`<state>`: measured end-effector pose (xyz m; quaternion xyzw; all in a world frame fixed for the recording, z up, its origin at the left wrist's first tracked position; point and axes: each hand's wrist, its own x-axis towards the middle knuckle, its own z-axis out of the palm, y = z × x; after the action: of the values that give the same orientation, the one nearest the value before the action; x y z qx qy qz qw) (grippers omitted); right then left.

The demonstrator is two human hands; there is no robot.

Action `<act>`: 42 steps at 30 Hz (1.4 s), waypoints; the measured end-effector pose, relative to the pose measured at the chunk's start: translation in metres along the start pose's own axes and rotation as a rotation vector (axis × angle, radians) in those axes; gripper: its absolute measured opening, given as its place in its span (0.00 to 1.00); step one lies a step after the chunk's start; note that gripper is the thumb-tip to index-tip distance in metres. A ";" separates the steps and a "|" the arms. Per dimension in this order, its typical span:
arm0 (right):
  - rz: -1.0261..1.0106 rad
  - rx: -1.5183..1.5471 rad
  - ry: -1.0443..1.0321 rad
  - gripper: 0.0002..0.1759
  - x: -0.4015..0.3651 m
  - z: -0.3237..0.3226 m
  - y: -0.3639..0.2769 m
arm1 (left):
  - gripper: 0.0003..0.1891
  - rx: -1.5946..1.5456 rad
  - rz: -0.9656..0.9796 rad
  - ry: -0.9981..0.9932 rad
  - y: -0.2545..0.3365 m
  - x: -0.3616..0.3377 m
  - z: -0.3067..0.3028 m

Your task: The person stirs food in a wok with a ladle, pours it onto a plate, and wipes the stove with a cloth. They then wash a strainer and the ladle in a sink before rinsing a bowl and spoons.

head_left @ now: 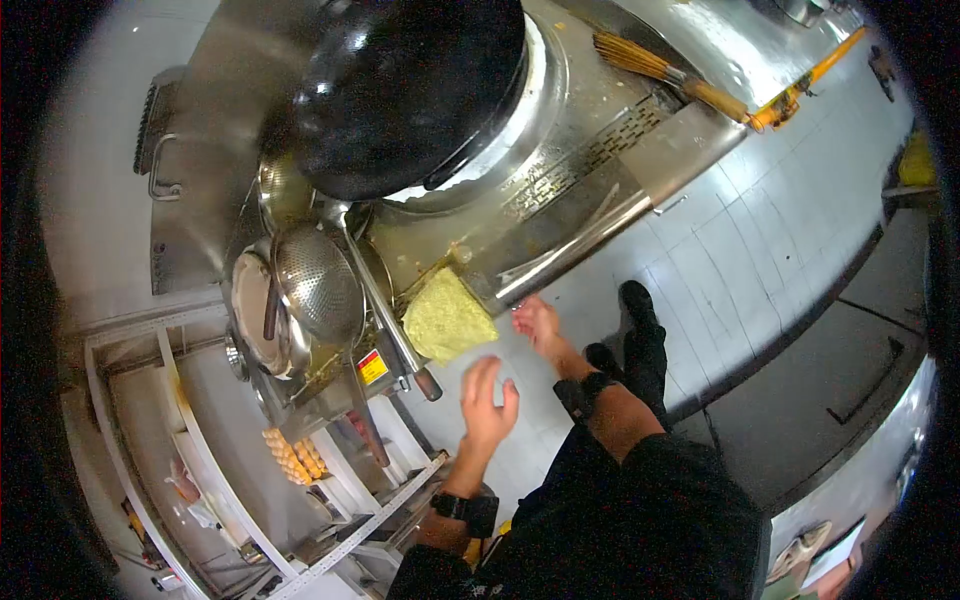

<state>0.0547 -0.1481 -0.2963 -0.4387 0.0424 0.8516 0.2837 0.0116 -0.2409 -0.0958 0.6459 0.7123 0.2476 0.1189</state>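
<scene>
My left hand (484, 408) is held in the air in front of the stove, thumb and fingers apart, with nothing in it. My right hand (538, 323) is close to the metal front rail (575, 252) of the stove; its fingers are loosely bent and no object shows in them. Between the hands and the stove top, a folded yellow-green cloth (447, 317) lies over the front edge, just beyond both hands. Left of the cloth, a long metal handle with a wooden end (428, 385) sticks out past the edge.
A large black wok (410, 95) stands tilted over the burner ring. A perforated strainer (318, 283) rests on pots to the left. A bamboo brush (670, 75) lies at the back right. White shelving (225, 455) with egg trays (294, 456) stands lower left.
</scene>
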 end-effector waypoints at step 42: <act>-0.439 0.070 0.357 0.23 0.038 -0.141 -0.126 | 0.22 -1.491 -1.403 0.304 -0.096 0.013 0.101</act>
<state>0.2050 -0.0713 -0.3897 -0.5704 0.0250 0.6771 0.4643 -0.0230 -0.2117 -0.2281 -0.1900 0.6017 0.5799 0.5153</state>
